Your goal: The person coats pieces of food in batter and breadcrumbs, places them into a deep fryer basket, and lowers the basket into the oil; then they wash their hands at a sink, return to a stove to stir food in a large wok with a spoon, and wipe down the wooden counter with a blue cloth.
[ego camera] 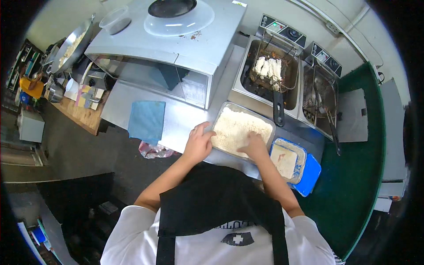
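A clear rectangular tray of pale, crumbly breading lies on the steel counter before me. My left hand is at the tray's left side, its thumb tip touching the rim and its fingers apart. Over the tray's near right part, my right hand has its fingertips down in the breading, thumb spread away from them. I see nothing held in either hand; the right fingertips are partly hidden. Just right of my right forearm stands a clear tub of pale batter-like liquid, inside a blue container.
Behind the tray, a fryer holds a wire basket with white battered pieces; its black handle reaches towards the tray. A second fryer stands to its right. A glass-fronted cabinet and folded blue cloth are left.
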Demonstrator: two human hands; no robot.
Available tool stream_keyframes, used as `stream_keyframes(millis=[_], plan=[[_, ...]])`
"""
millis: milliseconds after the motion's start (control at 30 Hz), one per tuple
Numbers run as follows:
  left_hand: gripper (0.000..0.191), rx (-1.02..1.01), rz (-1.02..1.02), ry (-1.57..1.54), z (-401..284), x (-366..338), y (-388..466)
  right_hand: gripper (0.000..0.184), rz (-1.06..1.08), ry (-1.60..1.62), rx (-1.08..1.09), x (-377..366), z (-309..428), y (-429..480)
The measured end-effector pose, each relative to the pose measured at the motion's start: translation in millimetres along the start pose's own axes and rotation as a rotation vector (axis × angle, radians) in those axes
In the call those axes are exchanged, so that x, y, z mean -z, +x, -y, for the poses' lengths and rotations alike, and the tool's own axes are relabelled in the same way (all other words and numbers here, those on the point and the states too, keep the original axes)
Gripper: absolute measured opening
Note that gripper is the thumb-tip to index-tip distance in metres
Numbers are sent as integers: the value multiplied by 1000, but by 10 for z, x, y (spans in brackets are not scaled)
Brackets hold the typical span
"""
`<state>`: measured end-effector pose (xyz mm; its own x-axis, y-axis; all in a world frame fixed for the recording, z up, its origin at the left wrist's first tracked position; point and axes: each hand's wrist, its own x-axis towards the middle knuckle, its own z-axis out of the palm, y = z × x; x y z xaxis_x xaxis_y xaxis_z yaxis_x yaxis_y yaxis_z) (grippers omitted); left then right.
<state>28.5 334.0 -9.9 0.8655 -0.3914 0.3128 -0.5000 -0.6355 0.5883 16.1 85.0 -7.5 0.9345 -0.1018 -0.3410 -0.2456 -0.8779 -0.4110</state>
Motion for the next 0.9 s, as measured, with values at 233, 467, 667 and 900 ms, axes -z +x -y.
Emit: stream_keyframes(millis=[233,467,667,900], plan=[[32,7,16,-55,50,51,-1,32,-54,366,145,-305,-26,232],[32,37,-9,-106,87,35,-34,27,-309,65,879,-325,331,459],[31,1,1,-108,71,137,-64,24,-291,62,664,-574,-55,760],[32,64,2,-124,170,122,-145,36,-384,203,732,-317,158,576]])
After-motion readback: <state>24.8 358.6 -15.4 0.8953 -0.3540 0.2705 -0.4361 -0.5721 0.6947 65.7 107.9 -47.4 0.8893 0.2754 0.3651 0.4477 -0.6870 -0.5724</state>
